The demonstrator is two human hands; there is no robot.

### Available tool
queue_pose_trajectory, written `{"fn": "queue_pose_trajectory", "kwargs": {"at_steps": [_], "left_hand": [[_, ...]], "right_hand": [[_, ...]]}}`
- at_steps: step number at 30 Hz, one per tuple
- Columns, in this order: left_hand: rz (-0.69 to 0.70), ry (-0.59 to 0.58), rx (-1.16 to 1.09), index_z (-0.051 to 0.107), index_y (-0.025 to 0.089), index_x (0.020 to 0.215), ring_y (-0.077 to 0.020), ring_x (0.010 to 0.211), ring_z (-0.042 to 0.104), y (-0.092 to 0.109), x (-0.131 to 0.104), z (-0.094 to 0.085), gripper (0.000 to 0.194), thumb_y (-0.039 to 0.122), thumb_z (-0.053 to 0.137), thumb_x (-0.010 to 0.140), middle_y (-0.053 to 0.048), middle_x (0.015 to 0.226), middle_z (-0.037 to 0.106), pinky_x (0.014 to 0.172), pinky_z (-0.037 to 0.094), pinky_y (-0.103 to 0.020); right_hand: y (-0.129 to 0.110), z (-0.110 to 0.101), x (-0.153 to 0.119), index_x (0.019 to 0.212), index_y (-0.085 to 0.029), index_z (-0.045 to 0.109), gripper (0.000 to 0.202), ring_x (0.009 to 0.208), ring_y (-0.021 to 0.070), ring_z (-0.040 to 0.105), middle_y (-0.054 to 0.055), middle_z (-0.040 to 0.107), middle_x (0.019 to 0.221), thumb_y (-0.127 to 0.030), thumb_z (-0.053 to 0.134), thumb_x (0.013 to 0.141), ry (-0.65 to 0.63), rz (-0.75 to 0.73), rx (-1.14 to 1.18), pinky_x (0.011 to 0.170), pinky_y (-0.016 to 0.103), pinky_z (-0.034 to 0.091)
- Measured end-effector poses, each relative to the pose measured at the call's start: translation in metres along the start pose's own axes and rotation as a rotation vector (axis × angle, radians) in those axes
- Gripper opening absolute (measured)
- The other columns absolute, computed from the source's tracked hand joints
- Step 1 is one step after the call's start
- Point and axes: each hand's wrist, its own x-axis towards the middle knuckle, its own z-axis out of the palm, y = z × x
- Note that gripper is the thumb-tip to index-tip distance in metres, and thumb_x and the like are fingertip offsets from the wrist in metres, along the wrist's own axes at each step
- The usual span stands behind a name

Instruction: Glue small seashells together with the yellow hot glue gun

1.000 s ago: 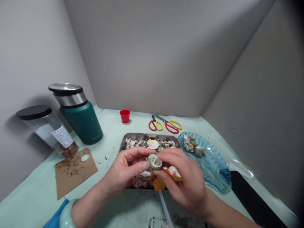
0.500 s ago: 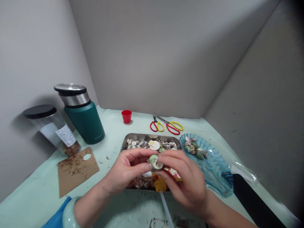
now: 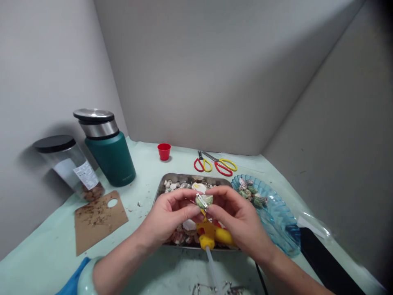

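A green-and-white spiral seashell (image 3: 209,199) is held between both hands above the tray, with a slim silver metal pin piece (image 3: 201,200) lying against its face. My left hand (image 3: 172,213) pinches it from the left with thumb and fingers. From the right, the fingertips of my right hand (image 3: 238,217) close on the same shell. Just under the hands lies a yellow glue gun (image 3: 223,236), a translucent glue stick (image 3: 211,262) poking out of its back towards me. The metal tray (image 3: 159,192) beneath holds many small shells, partly hidden by my hands.
To the right, a blue scalloped dish (image 3: 278,205) holds several green shells (image 3: 252,192). Scissors (image 3: 225,166) and a red cup (image 3: 164,151) stand behind. At left are a green flask (image 3: 110,159), a lidded jar (image 3: 72,166) and a brown board (image 3: 101,221). Small metal pieces (image 3: 235,290) lie at the front edge.
The shell has been turned: its white opening faced me before, and now the metal piece shows on it. My right hand has shifted, uncovering more of the glue gun.
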Motion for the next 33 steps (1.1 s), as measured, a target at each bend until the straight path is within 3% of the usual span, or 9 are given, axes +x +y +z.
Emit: {"fn": "queue_pose_trajectory", "kwargs": {"at_steps": [3,7,13,17,21,25,29,33], "left_hand": [[-0.005,0.096,0.073,0.062,0.017,0.089,-0.0119,0.061,0.060,0.001,0.002,0.001,0.020,0.024,0.069,0.071,0.001,0.068,0.066,0.063,0.048,-0.027],[0.081,0.166,0.326,0.063,0.017,0.088,-0.0136,0.063,0.058,-0.003,0.005,-0.002,0.019,0.028,0.066,0.073,-0.001,0.073,0.064,0.061,0.047,-0.028],[0.315,0.186,0.811,0.064,0.018,0.089,-0.0145,0.068,0.057,-0.010,0.004,-0.006,0.014,0.027,0.060,0.079,-0.002,0.078,0.061,0.065,0.046,-0.028],[0.384,0.178,0.905,0.064,0.019,0.087,-0.0137,0.067,0.057,-0.014,0.003,-0.004,0.010,0.022,0.059,0.079,-0.001,0.076,0.060,0.063,0.046,-0.027],[0.402,0.200,0.920,0.060,0.020,0.103,-0.0142,0.069,0.058,-0.019,0.005,-0.006,0.024,0.024,0.060,0.079,-0.002,0.083,0.063,0.064,0.048,-0.028],[0.420,0.228,0.950,0.060,0.020,0.102,-0.0149,0.072,0.059,-0.022,0.008,-0.013,0.022,0.029,0.055,0.083,-0.003,0.085,0.065,0.065,0.048,-0.028],[0.438,0.243,1.030,0.062,0.020,0.095,-0.0156,0.076,0.060,-0.026,0.012,-0.019,0.017,0.027,0.051,0.085,-0.003,0.087,0.066,0.068,0.047,-0.028],[0.431,0.253,1.055,0.063,0.021,0.094,-0.0170,0.080,0.061,-0.030,0.015,-0.023,0.018,0.029,0.051,0.084,-0.003,0.092,0.067,0.070,0.047,-0.028]], "right_hand": [[-0.001,-0.003,0.002,0.106,-0.024,0.054,0.020,0.071,0.0117,0.054,0.000,0.057,0.088,-0.024,0.057,0.086,0.011,-0.031,-0.102,0.063,0.024,0.045],[-0.004,-0.009,0.004,0.101,-0.022,0.057,0.016,0.096,0.0163,0.053,0.004,0.053,0.107,-0.017,0.049,0.089,0.014,-0.243,-0.316,0.082,0.030,0.043],[0.001,-0.007,0.006,0.092,-0.018,0.057,0.008,0.076,0.0131,0.052,0.004,0.051,0.095,-0.016,0.051,0.088,0.017,-0.290,-0.522,0.070,0.028,0.043],[0.003,-0.005,0.006,0.082,-0.017,0.053,0.009,0.081,0.0146,0.052,0.003,0.052,0.088,-0.014,0.047,0.088,-0.010,-0.325,-0.579,0.071,0.028,0.041],[-0.002,-0.012,0.008,0.082,-0.017,0.051,0.010,0.080,0.0147,0.051,0.003,0.053,0.087,-0.014,0.045,0.089,-0.018,-0.315,-0.677,0.072,0.028,0.040],[-0.009,-0.036,0.014,0.080,-0.018,0.051,0.012,0.081,0.0159,0.052,0.004,0.055,0.089,-0.016,0.044,0.089,-0.015,-0.287,-0.882,0.074,0.029,0.040],[-0.011,-0.075,0.020,0.081,-0.018,0.054,0.012,0.084,0.0180,0.053,0.006,0.057,0.092,-0.023,0.045,0.088,0.145,-0.222,-1.153,0.073,0.028,0.039],[-0.007,-0.109,0.024,0.084,-0.019,0.058,0.015,0.080,0.0172,0.056,0.005,0.062,0.091,-0.024,0.044,0.088,0.134,0.093,-1.420,0.066,0.026,0.037]]}}
